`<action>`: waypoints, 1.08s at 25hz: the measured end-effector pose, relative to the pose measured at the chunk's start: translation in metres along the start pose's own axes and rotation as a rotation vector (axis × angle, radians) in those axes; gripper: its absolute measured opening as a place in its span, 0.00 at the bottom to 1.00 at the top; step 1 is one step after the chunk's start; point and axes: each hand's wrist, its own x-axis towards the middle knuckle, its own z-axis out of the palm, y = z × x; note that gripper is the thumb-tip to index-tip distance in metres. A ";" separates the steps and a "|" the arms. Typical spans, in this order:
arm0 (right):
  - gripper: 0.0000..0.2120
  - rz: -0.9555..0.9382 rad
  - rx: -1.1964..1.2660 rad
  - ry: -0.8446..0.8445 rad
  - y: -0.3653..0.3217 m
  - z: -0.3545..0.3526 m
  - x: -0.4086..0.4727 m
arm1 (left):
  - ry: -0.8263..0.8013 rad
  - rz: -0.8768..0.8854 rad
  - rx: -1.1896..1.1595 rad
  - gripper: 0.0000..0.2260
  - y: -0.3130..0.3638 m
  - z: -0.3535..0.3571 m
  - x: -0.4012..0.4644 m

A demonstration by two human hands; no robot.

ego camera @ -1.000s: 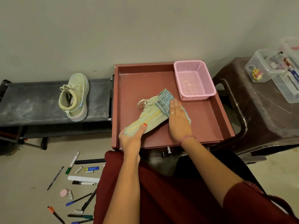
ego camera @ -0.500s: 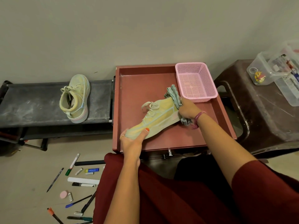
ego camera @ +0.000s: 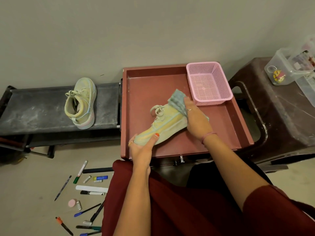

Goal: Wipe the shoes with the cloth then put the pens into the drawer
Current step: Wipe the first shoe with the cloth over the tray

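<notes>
Shoe (ego camera: 167, 124) in red drawer (ego camera: 221, 142), toe gripped by left hand (ego camera: 142, 149); right hand (ego camera: 196, 120), flattened again after bunching, pressing cloth (ego camera: 177, 101) on heel; wiping unfinished, second shoe (ego camera: 81, 103) and pens (ego camera: 80, 172) waiting.

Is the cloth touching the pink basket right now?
Apart. In the head view the cloth lies on the heel of the shoe under the right hand, and red drawer floor shows between it and the pink basket.

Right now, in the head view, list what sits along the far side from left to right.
Black rack → shoe on the rack → red drawer → pink basket → brown stool → clear plastic boxes.
</notes>
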 end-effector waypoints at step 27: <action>0.26 -0.296 -0.284 0.017 -0.043 0.023 -0.034 | 0.024 0.017 0.030 0.35 -0.004 0.004 -0.001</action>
